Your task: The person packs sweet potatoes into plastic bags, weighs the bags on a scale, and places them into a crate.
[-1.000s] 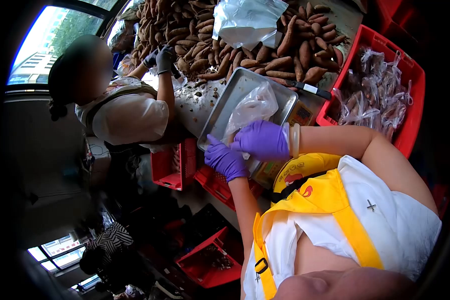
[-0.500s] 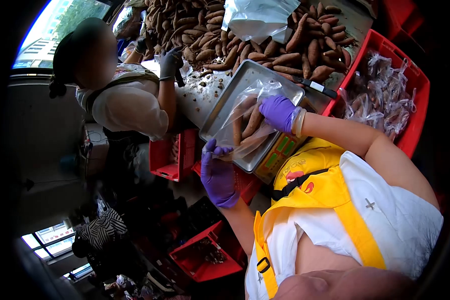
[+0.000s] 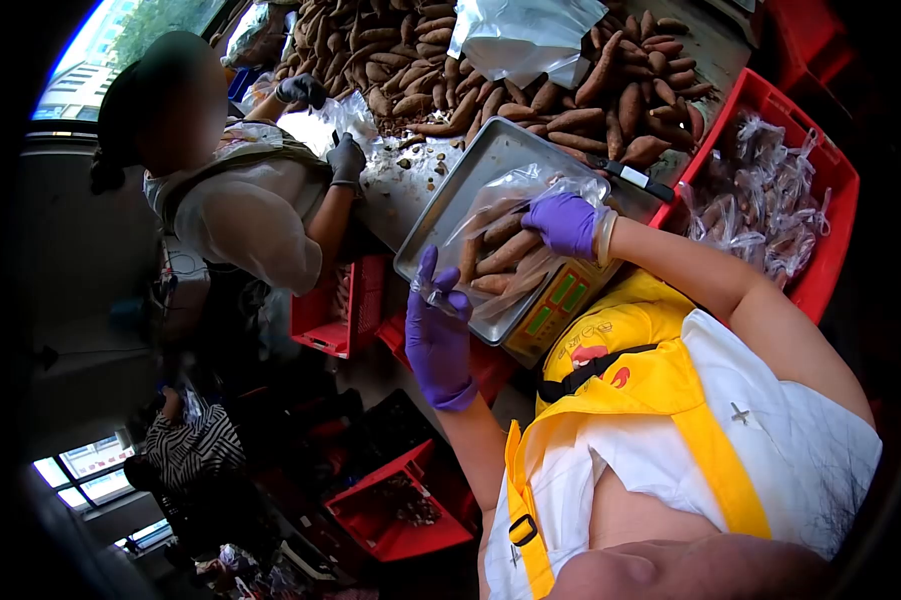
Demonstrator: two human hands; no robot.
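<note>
A clear plastic bag [image 3: 536, 268] with several sweet potatoes [image 3: 505, 250] inside lies on the metal tray [image 3: 432, 222] of a weighing scale [image 3: 560, 305]. My left hand [image 3: 440, 345], in a purple glove, pinches the bag's edge at the tray's near left corner, its index finger raised. At the bag's other end, my right hand [image 3: 567, 222], also gloved in purple, has its fingers curled over the plastic beside the sweet potatoes. Some of its fingertips are hidden. A black-handled tool [image 3: 638, 178] rests near the tray's far right corner.
Loose sweet potatoes [image 3: 395, 60] are heaped across the table, partly under a silver-white bag [image 3: 520, 40]. A red crate [image 3: 835, 215] of tied bags stands at right. Across the table corner, a co-worker [image 3: 255, 200] wears dark gloves. More red crates [image 3: 322, 322] stand below.
The bag has shifted slightly and its sweet potatoes show more plainly. My left index finger has risen. The co-worker's gloved hands have moved, uncovering a white plastic bag on the table.
</note>
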